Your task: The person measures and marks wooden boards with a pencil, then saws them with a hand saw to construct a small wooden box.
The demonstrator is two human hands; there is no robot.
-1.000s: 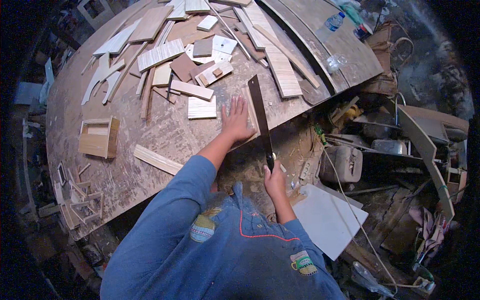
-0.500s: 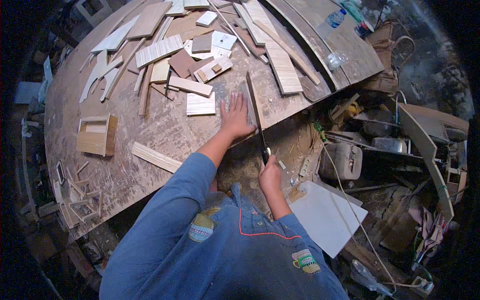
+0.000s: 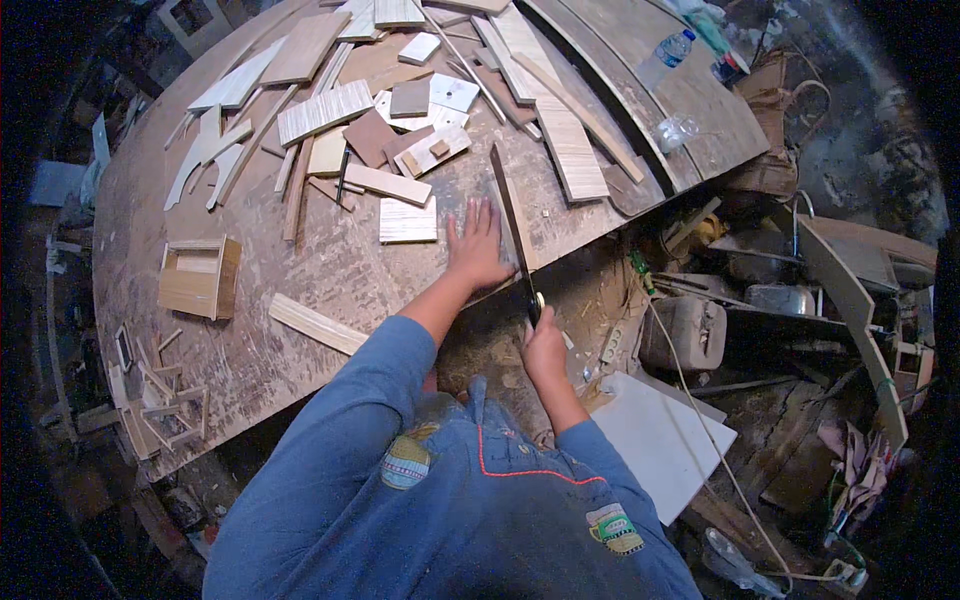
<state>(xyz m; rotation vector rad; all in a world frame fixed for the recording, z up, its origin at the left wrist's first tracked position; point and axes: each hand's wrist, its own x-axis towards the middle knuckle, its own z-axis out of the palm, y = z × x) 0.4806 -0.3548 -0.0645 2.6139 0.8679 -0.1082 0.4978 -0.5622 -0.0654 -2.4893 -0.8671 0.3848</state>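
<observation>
My right hand (image 3: 544, 348) is closed round the dark handle of a handsaw (image 3: 511, 215), just off the table's near edge. The saw's long blade points away from me over the tabletop. Right alongside the blade lies a narrow pale strip of wood (image 3: 523, 228), which reaches the table edge. Flat on the table to the left of the blade, my left hand (image 3: 478, 248) has its fingers outstretched and its thumb near the saw. What lies under this palm is hidden. A small square board with a striped grain (image 3: 408, 219) rests just left of those fingers.
Wood offcuts (image 3: 325, 110) and boards cover the far part of the worktable (image 3: 330, 265). A small wooden box (image 3: 200, 278) and thin wooden frames (image 3: 170, 405) stand at left. Plastic bottles (image 3: 672, 50) are far right. Below lie a jerrycan (image 3: 683, 333), a white panel (image 3: 660, 440) and a cord.
The view has shifted slightly. Against the table, the saw and my right hand have slid a little away from me. My left hand stays in place on the tabletop.
</observation>
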